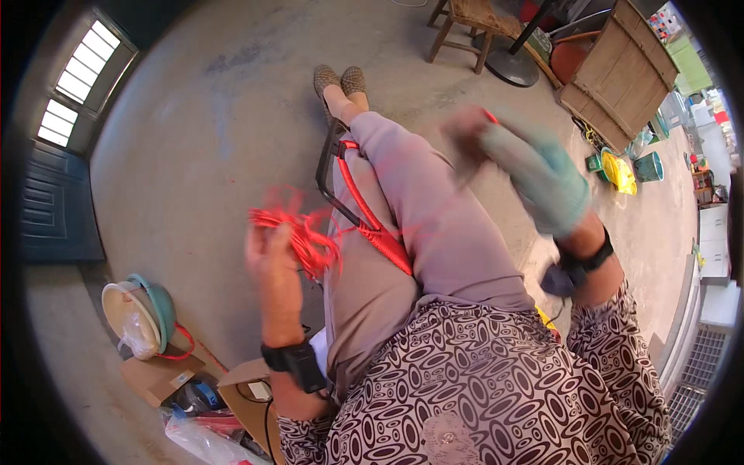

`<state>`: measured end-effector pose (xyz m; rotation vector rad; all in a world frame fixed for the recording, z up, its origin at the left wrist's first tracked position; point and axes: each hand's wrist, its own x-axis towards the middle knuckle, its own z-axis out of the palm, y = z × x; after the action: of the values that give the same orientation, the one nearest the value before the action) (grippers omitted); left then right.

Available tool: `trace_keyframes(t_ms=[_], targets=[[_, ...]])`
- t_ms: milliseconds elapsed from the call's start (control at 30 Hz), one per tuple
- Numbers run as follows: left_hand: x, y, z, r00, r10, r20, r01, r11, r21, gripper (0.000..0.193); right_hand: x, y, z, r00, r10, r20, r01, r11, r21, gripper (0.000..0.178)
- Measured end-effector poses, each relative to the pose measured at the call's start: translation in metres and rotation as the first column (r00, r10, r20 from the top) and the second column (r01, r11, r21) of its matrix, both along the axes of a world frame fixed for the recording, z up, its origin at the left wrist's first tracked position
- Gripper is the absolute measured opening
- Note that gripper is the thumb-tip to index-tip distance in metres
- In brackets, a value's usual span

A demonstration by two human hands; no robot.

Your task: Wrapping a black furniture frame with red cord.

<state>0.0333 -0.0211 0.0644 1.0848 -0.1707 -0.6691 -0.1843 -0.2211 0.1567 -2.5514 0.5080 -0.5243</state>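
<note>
My left hand (275, 260) is closed around a loose bundle of red cord (314, 244), whose loops spread out past the fingers. Across my lap lies a bent black frame (321, 169), with red cord wound along one bar and a tight red woven section (387, 246) at its near end. Up and to the right, my right hand (535, 167) wears a pale teal glove that leaves the fingertips bare. Motion smears its fingers, and a bit of red shows by them. A faint red streak runs from the frame toward this hand.
Basins (128, 310) and an open cardboard box (252, 395) with plastic bags stand at lower left. A wooden stool (469, 31), a round black base (513, 68) and a leaning wooden board (620, 74) are at the far right. Buckets (649, 167) stand beside a yellow bag (618, 172).
</note>
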Motion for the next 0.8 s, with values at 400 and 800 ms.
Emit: trace_keyframes(t_ms=[400, 800], targets=[[-0.02, -0.016, -0.058, 0.911, -0.285, 0.298, 0.185, 0.928, 0.324, 0.011, 0.1, 0.038, -0.112, 0.985, 0.005, -0.175, 0.107, 0.776, 0.622, 0.027], [-0.031, 0.012, -0.001, 0.624, -0.518, -0.586, 0.069, 0.782, -0.619, 0.038, -0.008, 0.042, -0.01, 0.78, 0.458, 0.426, -0.343, -0.257, 0.904, 0.037]])
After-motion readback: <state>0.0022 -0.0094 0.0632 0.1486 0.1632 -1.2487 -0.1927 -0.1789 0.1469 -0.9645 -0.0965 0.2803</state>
